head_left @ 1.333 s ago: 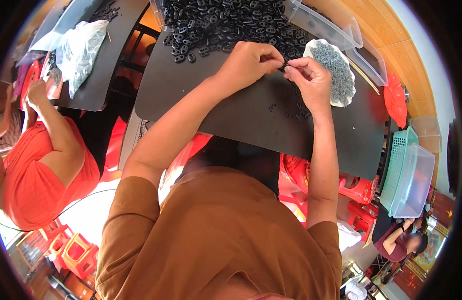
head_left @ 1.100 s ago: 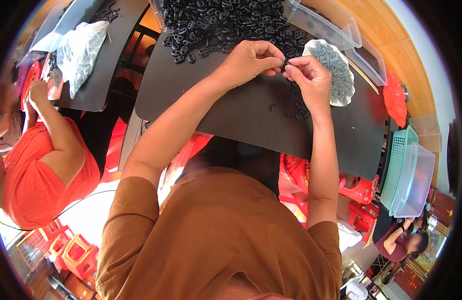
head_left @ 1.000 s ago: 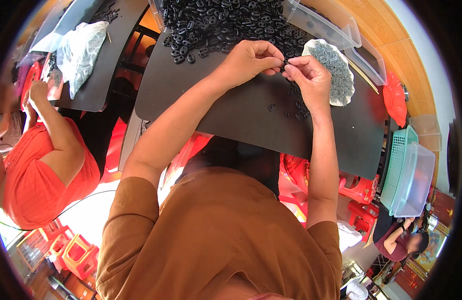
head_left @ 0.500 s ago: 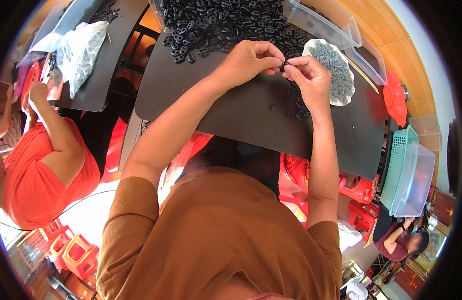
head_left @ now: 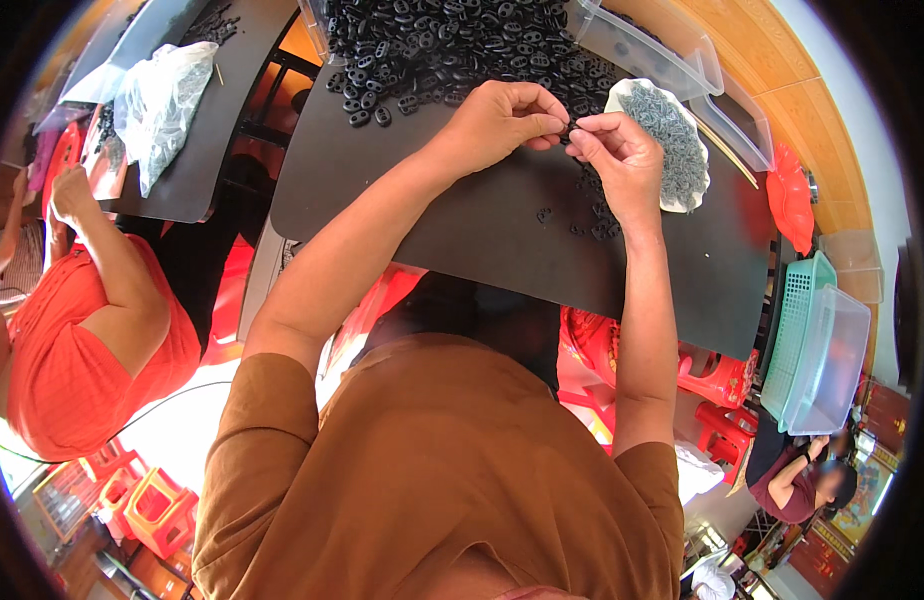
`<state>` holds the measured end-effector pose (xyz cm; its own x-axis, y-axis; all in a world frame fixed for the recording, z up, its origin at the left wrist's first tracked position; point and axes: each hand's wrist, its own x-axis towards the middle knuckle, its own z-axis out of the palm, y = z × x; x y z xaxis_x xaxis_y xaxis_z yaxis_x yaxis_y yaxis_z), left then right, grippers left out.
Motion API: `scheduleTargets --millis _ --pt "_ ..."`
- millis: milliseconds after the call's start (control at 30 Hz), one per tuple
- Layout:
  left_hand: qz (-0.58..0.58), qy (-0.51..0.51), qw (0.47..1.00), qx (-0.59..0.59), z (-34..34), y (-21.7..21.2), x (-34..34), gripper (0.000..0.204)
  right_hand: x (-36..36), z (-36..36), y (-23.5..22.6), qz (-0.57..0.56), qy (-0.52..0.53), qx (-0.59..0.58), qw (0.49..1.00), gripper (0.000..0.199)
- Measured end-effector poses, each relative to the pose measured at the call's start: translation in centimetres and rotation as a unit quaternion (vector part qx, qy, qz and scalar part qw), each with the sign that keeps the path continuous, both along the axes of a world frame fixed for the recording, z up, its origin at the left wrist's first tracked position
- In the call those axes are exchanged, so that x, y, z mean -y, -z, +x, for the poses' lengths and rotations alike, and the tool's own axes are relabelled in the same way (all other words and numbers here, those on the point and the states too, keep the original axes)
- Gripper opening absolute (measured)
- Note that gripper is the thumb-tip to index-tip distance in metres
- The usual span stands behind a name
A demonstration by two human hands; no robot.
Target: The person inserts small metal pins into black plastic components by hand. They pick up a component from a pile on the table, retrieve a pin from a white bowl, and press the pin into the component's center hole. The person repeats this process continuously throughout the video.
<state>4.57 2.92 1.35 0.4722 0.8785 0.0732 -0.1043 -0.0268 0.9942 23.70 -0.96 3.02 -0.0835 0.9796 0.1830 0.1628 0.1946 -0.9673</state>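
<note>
A small black part (head_left: 565, 127) is pinched between the fingertips of both hands, just above the black work board (head_left: 502, 230). The left hand (head_left: 502, 115) is held with the knuckles up and the fingers curled inward, the thumb and forefinger closed on the left side of the part. The right hand (head_left: 622, 150) is turned with its back toward the camera, the wrist bent slightly, and its thumb and forefinger are closed on the same part from the right. Both forearms are extended from the lower edge over the near edge of the board, the left one slanted, the right one nearly vertical.

At the far end of the board a large heap of black ring-shaped parts (head_left: 442, 45) is spread. To the right of the right hand, a white dish of small grey pieces (head_left: 667, 140) is placed on the board. A few loose black parts (head_left: 592, 215) are scattered on the board just below the right wrist. Beyond the dish, a clear plastic tray (head_left: 662, 50) is positioned at the board's far right corner.
</note>
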Motion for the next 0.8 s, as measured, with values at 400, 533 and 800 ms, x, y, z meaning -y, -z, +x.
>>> scheduleTargets --millis 400,533,800 --pt "0.0 0.003 1.0 -0.006 0.1 0.1 0.1 0.015 -0.1 0.1 0.2 0.013 -0.004 0.012 1.0 0.008" --pt "0.01 -0.002 1.0 -0.016 0.1 -0.1 0.1 0.014 -0.1 -0.1 0.3 0.019 0.003 0.01 1.0 0.007" --pt "0.053 -0.025 0.995 -0.076 0.2 0.3 0.0 0.012 -0.1 -0.8 1.8 0.051 0.032 0.025 0.998 0.006"
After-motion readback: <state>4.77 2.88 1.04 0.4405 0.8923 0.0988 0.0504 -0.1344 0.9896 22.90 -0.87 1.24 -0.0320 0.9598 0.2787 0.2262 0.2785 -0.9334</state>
